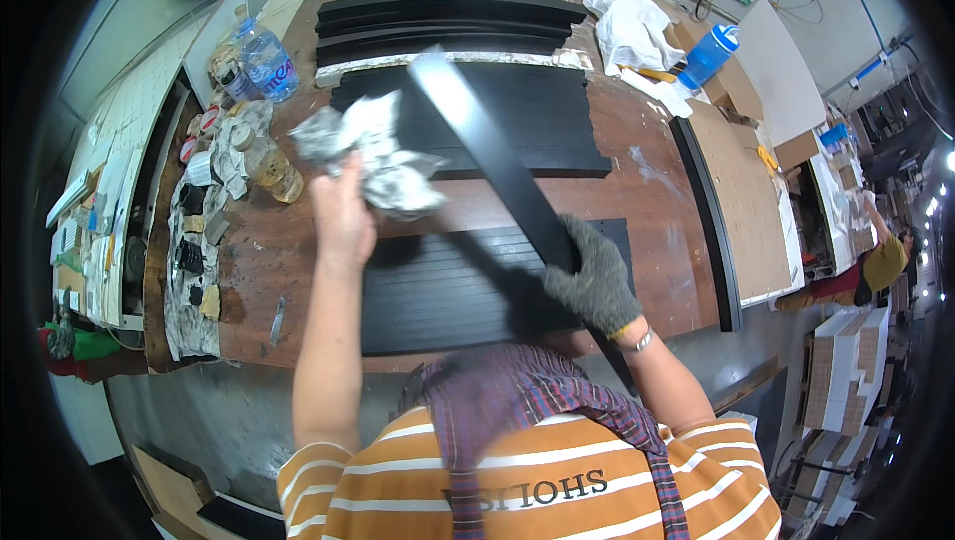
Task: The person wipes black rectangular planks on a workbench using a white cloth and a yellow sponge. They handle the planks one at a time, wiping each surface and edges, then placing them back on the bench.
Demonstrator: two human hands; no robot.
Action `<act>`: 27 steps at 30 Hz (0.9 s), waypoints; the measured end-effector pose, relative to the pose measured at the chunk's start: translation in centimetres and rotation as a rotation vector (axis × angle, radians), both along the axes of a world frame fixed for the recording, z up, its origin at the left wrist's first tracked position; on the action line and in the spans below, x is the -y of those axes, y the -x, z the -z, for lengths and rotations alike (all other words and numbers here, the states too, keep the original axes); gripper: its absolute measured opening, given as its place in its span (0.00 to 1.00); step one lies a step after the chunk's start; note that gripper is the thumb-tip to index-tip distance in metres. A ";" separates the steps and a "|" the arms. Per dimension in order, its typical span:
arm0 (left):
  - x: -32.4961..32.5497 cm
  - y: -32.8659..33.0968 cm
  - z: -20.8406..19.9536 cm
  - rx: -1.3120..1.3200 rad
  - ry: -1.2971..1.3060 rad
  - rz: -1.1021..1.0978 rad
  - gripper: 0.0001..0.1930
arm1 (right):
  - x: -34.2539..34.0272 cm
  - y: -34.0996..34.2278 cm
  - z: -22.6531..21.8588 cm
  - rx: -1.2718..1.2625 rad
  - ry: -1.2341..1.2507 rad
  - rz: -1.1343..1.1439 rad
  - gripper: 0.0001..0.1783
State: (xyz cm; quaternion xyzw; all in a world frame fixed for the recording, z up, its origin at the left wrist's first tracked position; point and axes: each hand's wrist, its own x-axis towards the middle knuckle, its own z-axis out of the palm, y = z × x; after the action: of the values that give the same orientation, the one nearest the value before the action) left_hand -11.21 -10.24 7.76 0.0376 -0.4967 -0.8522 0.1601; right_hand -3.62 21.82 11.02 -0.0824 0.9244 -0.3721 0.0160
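Observation:
My bare left hand is closed on a crumpled white cloth with grey smudges, raised over the table. In a dark knit glove, my right hand grips a long black strip near its lower part. The strip slants across the view, its far end up and to the left with light shining on it. Cloth and strip are apart. Beneath them lies a row of black strips side by side. A second batch of black strips lies farther back, and more black lengths are stacked at the far edge.
Along the left edge stand a large clear bottle, a jar of yellowish liquid and several small rags. A blue bottle and white cloth sit at back right. One black length lies along the table's right side. Other people work at both sides.

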 end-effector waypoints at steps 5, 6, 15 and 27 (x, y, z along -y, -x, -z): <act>-15.0 -5.8 -2.6 -0.156 0.496 0.363 0.20 | 1.8 5.2 -2.5 -0.347 0.574 0.078 0.26; -16.8 -7.2 -2.1 -0.308 0.616 0.337 0.26 | 1.1 6.0 -3.7 -0.365 0.781 0.040 0.24; -4.9 -10.1 1.9 0.061 0.764 0.364 0.12 | -7.6 7.5 -8.3 -0.426 1.414 0.120 0.27; -10.8 -11.3 2.4 -0.167 1.130 0.427 0.32 | -4.8 6.9 -5.3 -0.224 1.747 -0.097 0.27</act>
State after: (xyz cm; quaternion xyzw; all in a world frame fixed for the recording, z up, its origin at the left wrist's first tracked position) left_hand 0.05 0.54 5.33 -0.2207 -0.8543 -0.4702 0.0195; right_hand -10.51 26.67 16.35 -0.1404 0.3009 -0.9346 -0.1274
